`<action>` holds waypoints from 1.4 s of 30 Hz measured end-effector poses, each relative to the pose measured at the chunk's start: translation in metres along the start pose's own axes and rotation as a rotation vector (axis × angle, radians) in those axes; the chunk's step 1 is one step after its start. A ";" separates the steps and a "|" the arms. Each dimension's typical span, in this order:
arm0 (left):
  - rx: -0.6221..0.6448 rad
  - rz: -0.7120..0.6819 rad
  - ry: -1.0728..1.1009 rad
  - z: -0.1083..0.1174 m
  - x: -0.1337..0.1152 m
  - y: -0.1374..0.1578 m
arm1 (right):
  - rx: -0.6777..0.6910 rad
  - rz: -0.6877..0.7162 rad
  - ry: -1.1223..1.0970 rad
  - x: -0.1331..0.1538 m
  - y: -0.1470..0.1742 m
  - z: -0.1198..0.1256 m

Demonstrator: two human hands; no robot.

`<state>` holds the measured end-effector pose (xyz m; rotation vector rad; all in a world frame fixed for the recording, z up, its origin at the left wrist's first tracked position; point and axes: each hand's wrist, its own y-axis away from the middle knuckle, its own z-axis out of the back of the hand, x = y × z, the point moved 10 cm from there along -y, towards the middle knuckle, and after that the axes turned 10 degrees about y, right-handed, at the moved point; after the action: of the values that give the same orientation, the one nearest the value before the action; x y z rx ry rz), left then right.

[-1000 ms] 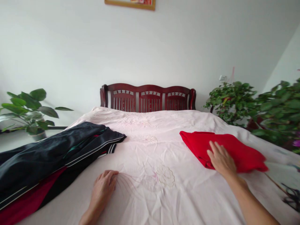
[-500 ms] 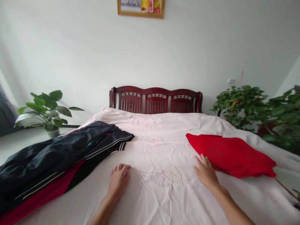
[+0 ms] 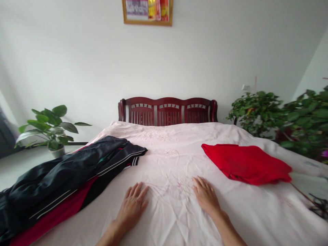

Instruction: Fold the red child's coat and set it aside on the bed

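My left hand (image 3: 133, 204) lies palm down on the pale pink bedsheet (image 3: 169, 218), fingers stretched out and holding nothing. My right hand (image 3: 205, 194) rests flat on the same sheet, its fingertips beside an embroidered flower (image 3: 186, 184). To the right of that hand, and apart from it, is a folded red garment (image 3: 247, 164). A pile of dark clothes (image 3: 74, 167) with white piping and a crimson part stretches along the left side of the bed, a short way from my left hand.
A dark red wooden headboard (image 3: 169, 111) stands at the far end against the wall. One potted plant (image 3: 55, 130) is on the floor at left; leafy plants (image 3: 256, 111) crowd the right side. A framed picture (image 3: 148, 12) hangs above.
My right hand has moved left, away from the red garment, onto the sheet. My left hand's fingers have spread flatter. The camera view has shifted slightly.
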<state>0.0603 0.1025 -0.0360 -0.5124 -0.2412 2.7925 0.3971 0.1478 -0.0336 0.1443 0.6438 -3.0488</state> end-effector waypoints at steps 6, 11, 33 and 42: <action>-0.025 -0.043 -0.009 -0.001 0.001 0.023 | -0.021 0.028 -0.082 -0.003 0.006 -0.001; -0.020 -0.056 0.021 0.002 -0.002 0.023 | -0.019 0.034 -0.089 -0.004 0.005 0.000; -0.020 -0.064 0.034 0.007 -0.004 0.023 | 0.001 0.043 -0.093 -0.003 0.005 0.001; -0.034 -0.082 0.031 0.005 -0.002 0.023 | -0.017 0.045 -0.099 -0.002 0.004 0.001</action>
<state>0.0548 0.0796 -0.0360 -0.5409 -0.2973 2.7028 0.3993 0.1433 -0.0343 0.0076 0.6507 -2.9843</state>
